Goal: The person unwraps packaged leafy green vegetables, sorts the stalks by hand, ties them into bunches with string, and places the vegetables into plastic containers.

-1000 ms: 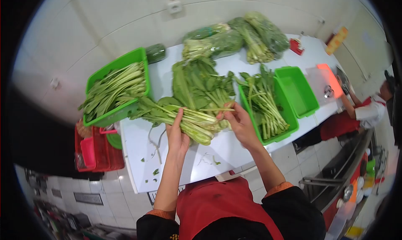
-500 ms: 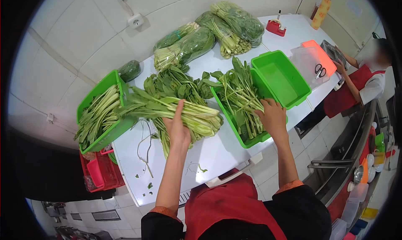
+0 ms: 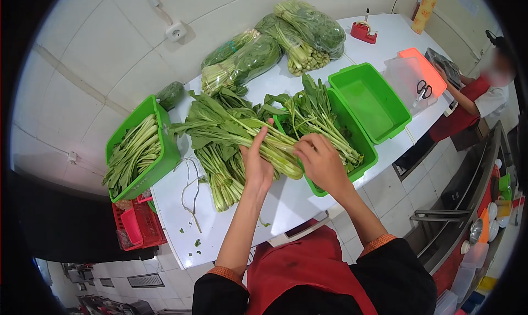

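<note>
Green leafy bunch (image 3: 237, 125), clamped in left hand (image 3: 258, 169) just left of middle crate (image 3: 369, 164); attended at stalk ends (image 3: 294, 171) by curled right hand (image 3: 324, 164) (pinching or not, cannot tell).

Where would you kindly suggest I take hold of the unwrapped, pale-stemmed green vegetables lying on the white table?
I'd grip the unwrapped green vegetables by their lower pale stems, coming from the person's near left: the stems lie close side by side, ends toward the person, whereas the leaves spread beyond, partly covered by the leafy bunch in the left hand.
</note>
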Motion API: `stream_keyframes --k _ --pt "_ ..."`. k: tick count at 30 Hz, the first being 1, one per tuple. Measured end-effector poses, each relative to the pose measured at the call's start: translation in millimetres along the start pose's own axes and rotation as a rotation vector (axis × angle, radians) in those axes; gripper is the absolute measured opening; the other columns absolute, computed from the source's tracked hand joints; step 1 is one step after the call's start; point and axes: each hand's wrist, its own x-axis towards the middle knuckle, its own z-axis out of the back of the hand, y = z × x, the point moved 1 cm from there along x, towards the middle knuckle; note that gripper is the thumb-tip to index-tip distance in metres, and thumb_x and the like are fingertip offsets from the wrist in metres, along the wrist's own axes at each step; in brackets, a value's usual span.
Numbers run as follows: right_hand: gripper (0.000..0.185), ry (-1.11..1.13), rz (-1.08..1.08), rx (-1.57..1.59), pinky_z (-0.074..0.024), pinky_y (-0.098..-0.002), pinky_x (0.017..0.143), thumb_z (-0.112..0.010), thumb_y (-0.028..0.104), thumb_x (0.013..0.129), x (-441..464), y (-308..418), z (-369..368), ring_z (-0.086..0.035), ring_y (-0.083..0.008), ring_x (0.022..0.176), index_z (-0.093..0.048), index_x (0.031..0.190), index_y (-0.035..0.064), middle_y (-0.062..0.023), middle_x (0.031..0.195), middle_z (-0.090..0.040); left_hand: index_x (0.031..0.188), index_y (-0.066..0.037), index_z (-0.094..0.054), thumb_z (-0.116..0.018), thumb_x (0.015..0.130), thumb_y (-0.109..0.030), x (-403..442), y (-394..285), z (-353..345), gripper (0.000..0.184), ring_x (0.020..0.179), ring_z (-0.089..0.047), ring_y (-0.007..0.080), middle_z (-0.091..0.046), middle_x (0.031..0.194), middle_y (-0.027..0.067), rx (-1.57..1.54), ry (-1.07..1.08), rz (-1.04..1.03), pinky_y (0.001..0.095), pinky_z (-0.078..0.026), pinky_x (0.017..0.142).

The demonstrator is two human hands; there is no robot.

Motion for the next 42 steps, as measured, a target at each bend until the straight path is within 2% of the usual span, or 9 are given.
stream_keyframes --k 4,8,17,23,26,28,30,32,42 --pt "0.011 0.053 -0.344 0.408 -0.0468 -0.0384 0.075 -0.06 0.009 0.095 8 4 11 -0.061 -0.0312 0.079 -0.063 0.097 -0.0011 -0.0135 0.088 -0.063 0.141 -0.012 -0.031 -0.067 0.09 -0.004 4 4 15 0.063 0.118 -0.057 0.0235 -0.059 0.128 0.0133 -0.02 0.105 0.033 0.0403 -0.048 0.1" --pt "0.012 -0.015 -0.339 0.42 -0.046 -0.0382 0.07 -0.058 0.01 0.096 17 0 21 -0.063 -0.0319 0.077 -0.062 0.097 -0.0018 -0.0145 0.085 -0.064 0.137 -0.01 -0.035 -0.07 0.085 0.004 7 14 27 0.064 0.112 -0.06 0.0206 -0.061 0.122 0.0105 0.193 0.002 0.022 0.0369 -0.051 0.096" --pt "0.01 -0.335 -0.229 -0.115 -0.0442 -0.0405 0.067 -0.057 0.008 0.095 9 -36 81 -0.064 -0.0341 0.074 -0.063 0.096 0.0007 -0.0139 0.079 -0.066 0.134 -0.009 -0.038 -0.071 0.085 0.006 10 -18 51 0.06 0.105 -0.063 0.0198 -0.063 0.116 0.0096 0.193 -0.203 -0.087 0.0352 -0.052 0.094" --pt "0.013 -0.279 -0.57 -0.129 -0.0459 -0.0399 0.073 -0.06 0.014 0.096 -44 -84 84 -0.065 -0.0327 0.078 -0.064 0.099 0.0026 -0.0127 0.084 -0.068 0.134 -0.01 -0.042 -0.067 0.092 -0.004 5 -60 55 0.049 0.111 -0.061 0.0217 -0.064 0.12 0.0109 0.082 -0.116 -0.113 0.0418 -0.052 0.094" --pt "0.018 -0.067 -0.339 -0.823 -0.0478 -0.0386 0.075 -0.062 0.018 0.095 -56 -81 74 -0.066 -0.032 0.082 -0.066 0.105 0.0039 -0.0122 0.09 -0.069 0.134 -0.011 -0.043 -0.062 0.096 -0.009 6 -67 55 0.042 0.109 -0.061 0.022 -0.064 0.122 0.0103 0.033 -0.027 -0.054 0.0423 -0.053 0.093" --pt "0.021 -0.198 -0.223 -0.761 -0.0496 -0.0377 0.075 -0.065 0.016 0.092 -35 -52 65 -0.065 -0.0313 0.085 -0.068 0.109 0.0054 -0.0125 0.097 -0.07 0.134 -0.009 -0.042 -0.062 0.094 -0.007 4 -66 45 0.044 0.106 -0.062 0.0223 -0.064 0.121 0.0126 -0.021 0.032 -0.005 0.0416 -0.055 0.09" --pt "0.022 -0.136 -0.207 0.056 -0.0504 -0.0369 0.077 -0.069 0.015 0.09 -19 -34 50 -0.065 -0.0278 0.085 -0.07 0.11 0.0064 -0.0126 0.098 -0.069 0.133 -0.008 -0.043 -0.063 0.093 -0.006 -6 -59 29 0.045 0.105 -0.063 0.0224 -0.064 0.121 0.013 0.018 0.061 -0.01 0.0417 -0.055 0.089" --pt "0.021 0.009 -0.279 0.37 -0.0508 -0.0363 0.077 -0.071 0.014 0.088 0 8 39 -0.066 -0.0261 0.084 -0.071 0.106 0.0049 -0.0132 0.097 -0.07 0.131 -0.005 -0.044 -0.066 0.09 -0.002 -13 -52 11 0.047 0.104 -0.063 0.0222 -0.064 0.121 0.0144 0.108 0.115 -0.036 0.0402 -0.056 0.088" --pt "0.016 0.168 -0.299 0.667 -0.0504 -0.0326 0.075 -0.057 0.014 0.1 8 21 -11 -0.061 -0.0197 0.079 -0.053 0.108 0.001 -0.009 0.087 -0.061 0.133 -0.003 -0.041 -0.062 0.093 -0.003 -19 -36 3 0.045 0.105 -0.064 0.0226 -0.064 0.118 0.0149 0.336 0.154 -0.011 0.0383 -0.056 0.088"
